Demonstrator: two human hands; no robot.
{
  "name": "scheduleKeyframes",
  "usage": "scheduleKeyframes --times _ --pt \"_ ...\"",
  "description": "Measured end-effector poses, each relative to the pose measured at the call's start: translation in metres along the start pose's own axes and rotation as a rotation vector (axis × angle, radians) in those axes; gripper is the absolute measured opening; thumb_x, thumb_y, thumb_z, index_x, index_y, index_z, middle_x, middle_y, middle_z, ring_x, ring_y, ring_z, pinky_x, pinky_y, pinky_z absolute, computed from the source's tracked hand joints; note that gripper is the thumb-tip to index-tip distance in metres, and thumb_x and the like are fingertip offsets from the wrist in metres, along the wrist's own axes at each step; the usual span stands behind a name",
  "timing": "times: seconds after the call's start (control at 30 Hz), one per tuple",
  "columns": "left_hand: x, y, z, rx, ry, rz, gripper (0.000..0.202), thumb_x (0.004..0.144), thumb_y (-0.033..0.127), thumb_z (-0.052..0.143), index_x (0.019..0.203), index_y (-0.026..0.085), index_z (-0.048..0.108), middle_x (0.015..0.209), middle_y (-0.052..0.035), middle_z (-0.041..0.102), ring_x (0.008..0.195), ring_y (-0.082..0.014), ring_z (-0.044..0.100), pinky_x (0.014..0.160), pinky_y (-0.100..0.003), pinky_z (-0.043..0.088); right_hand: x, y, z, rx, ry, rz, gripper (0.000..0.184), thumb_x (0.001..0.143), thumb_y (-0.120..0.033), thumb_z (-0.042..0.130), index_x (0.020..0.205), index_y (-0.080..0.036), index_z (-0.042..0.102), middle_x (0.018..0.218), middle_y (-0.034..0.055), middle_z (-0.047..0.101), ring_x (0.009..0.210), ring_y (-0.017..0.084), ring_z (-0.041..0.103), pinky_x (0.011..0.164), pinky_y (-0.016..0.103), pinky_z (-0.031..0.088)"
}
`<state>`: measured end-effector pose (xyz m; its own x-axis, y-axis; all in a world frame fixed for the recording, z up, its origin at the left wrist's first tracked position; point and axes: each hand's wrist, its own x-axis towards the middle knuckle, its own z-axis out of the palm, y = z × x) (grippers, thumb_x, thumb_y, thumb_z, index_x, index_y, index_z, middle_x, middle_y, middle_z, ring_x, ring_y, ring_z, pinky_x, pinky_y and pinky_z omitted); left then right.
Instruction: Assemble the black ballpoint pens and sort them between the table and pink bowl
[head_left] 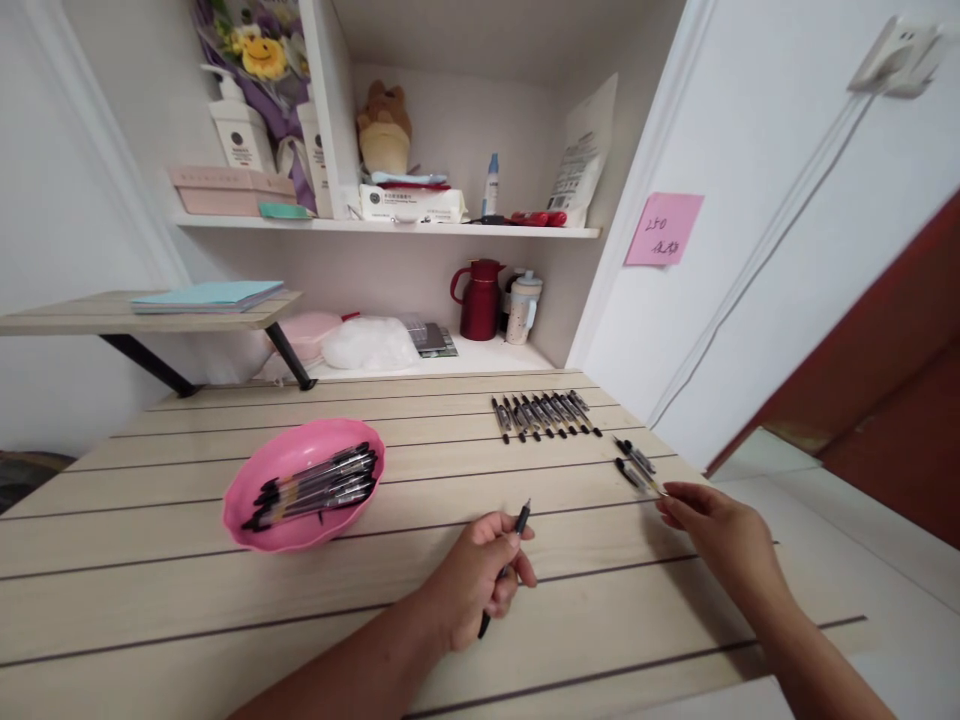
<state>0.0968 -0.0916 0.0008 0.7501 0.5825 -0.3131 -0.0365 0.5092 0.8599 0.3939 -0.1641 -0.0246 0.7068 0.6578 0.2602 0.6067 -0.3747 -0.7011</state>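
Note:
Near the middle of the table, my left hand is closed around a black pen. The pen's pointed tip sticks out above my fingers, and its dark end shows below my palm. Further right, the fingertips of my right hand pinch the near end of a thin, pale pen refill; its exact outline is hard to make out. Beside it on the tabletop lie dark and clear pen parts. Behind these, a row of several pens lies side by side, with small black pieces at their near ends.
A pink bowl holding several pens stands on the left of the slatted table. A raised stand carries blue paper at the back left. Shelves behind hold a red jug and a light cup. The wall rises at right.

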Motion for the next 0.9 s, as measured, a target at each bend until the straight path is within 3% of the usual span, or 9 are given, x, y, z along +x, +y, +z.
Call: scheduleKeyframes --times 0.17,0.3,0.53,0.9 --pt "0.000 0.000 0.000 0.013 0.010 0.000 0.023 0.078 0.032 0.048 0.094 0.016 0.045 0.060 0.0026 0.053 0.034 -0.0005 0.023 0.037 -0.019 0.009 0.004 0.004 -0.003 -0.404 -0.012 -0.150 0.027 0.075 -0.035 0.046 0.086 -0.022 0.067 0.089 0.0067 0.068 0.078 0.024 0.061 0.066 0.032 0.042" --pt "0.000 0.001 0.001 0.019 0.003 0.007 0.022 0.078 0.031 0.048 0.094 0.017 0.045 0.061 0.0023 0.053 0.035 -0.0008 0.024 0.037 -0.019 0.010 0.010 -0.001 0.004 -0.536 -0.053 -0.200 0.026 0.076 -0.031 0.043 0.085 -0.022 0.066 0.085 0.0067 0.068 0.076 0.022 0.060 0.062 0.028 0.039" --pt "0.001 0.000 0.000 0.021 -0.011 0.013 0.025 0.077 0.033 0.050 0.095 0.016 0.046 0.062 0.0020 0.053 0.035 -0.0007 0.025 0.036 -0.018 0.010 0.012 -0.007 0.009 -0.634 -0.105 -0.184 0.025 0.078 -0.032 0.042 0.081 -0.021 0.064 0.079 0.0087 0.067 0.072 0.024 0.060 0.056 0.029 0.035" --pt "0.000 0.001 0.001 0.016 -0.013 0.004 0.025 0.076 0.033 0.051 0.094 0.016 0.047 0.061 0.0023 0.053 0.035 -0.0005 0.024 0.036 -0.018 0.011 0.019 0.000 0.009 -0.575 -0.068 -0.165 0.025 0.078 -0.037 0.044 0.081 -0.021 0.063 0.074 0.0072 0.067 0.067 0.021 0.059 0.058 0.028 0.036"
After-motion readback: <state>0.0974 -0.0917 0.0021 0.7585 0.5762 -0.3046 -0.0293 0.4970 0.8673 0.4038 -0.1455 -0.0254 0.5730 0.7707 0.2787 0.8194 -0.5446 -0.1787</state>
